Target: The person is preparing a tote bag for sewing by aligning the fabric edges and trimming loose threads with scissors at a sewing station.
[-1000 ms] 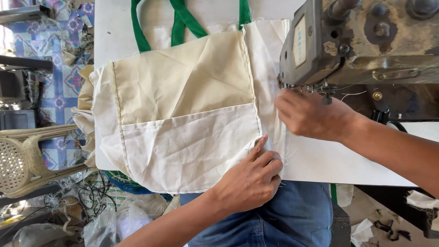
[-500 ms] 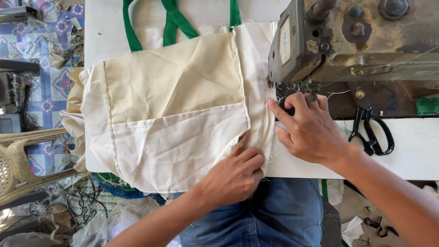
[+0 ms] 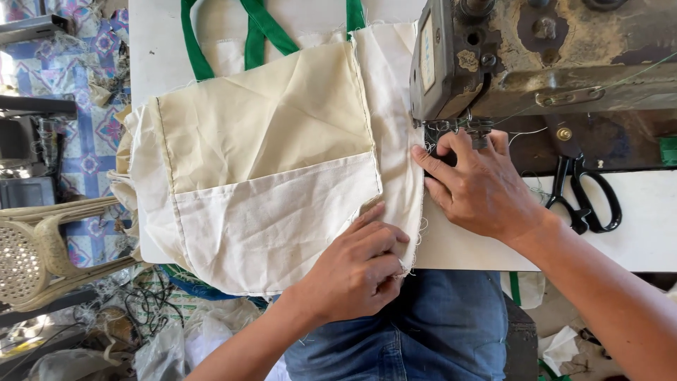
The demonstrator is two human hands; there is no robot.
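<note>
cream cloth bag (image 3: 268, 162) lies flat on the white table (image 3: 656, 219), spread to the left of the sewing machine (image 3: 536, 56); its raw right edge, frayed with loose threads, runs top to bottom of the view and passes under the machine head at the presser foot (image 3: 462, 127). long axis of that working edge: away from the person toward the far side of the table, in line with the feed. the bag's green handles (image 3: 261, 35) point to the far edge of the table; a paler patch pocket (image 3: 275, 226) sits on the near half, its seam lines parallel to the working edge. left hand (image 3: 352, 271): palm down, fingers together and slightly curled, fingertips pressed on the cloth just beside the edge near the table's front, judged to be holding the layers flat and aligned. right hand (image 3: 479, 187): palm down, fingers close together, tips on the fabric edge right at the presser foot, partly hiding the needle area; judged to be steering the edge under the foot. whether the needle is down cannot be told. neither hand pinches; both press flat. outward: black-handled scissors (image 3: 589, 197) lie on the table to the right of the right hand, apart from it, within reach. blue denim lap (image 3: 437, 331) below the table edge. far left on the patterned tiled floor (image 3: 84, 134): a cream plastic chair (image 3: 42, 247), tangled cables and cloth scraps.
</note>
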